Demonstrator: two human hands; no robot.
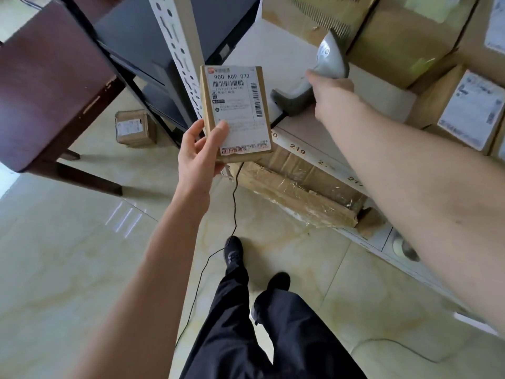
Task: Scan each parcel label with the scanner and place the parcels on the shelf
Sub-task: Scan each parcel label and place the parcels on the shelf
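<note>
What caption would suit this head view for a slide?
Left hand holds a labelled parcel up while the right hand grips the corded scanner over the shelf.

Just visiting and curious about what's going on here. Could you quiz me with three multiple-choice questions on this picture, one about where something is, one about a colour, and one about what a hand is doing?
1. Where does the scanner lie?
A. On the floor
B. On the shelf board
C. On the brown table

2. What colour is the scanner?
A. Grey
B. Red
C. Yellow

3. What is the left hand doing?
A. Hanging idle
B. Pressing flat on the shelf
C. Holding a small parcel, label up

Answers:
1 B, its body rests on the pale shelf among boxes, under the right hand.
2 A, its body is grey.
3 C, the thumb lies on the label of the small parcel.
</note>
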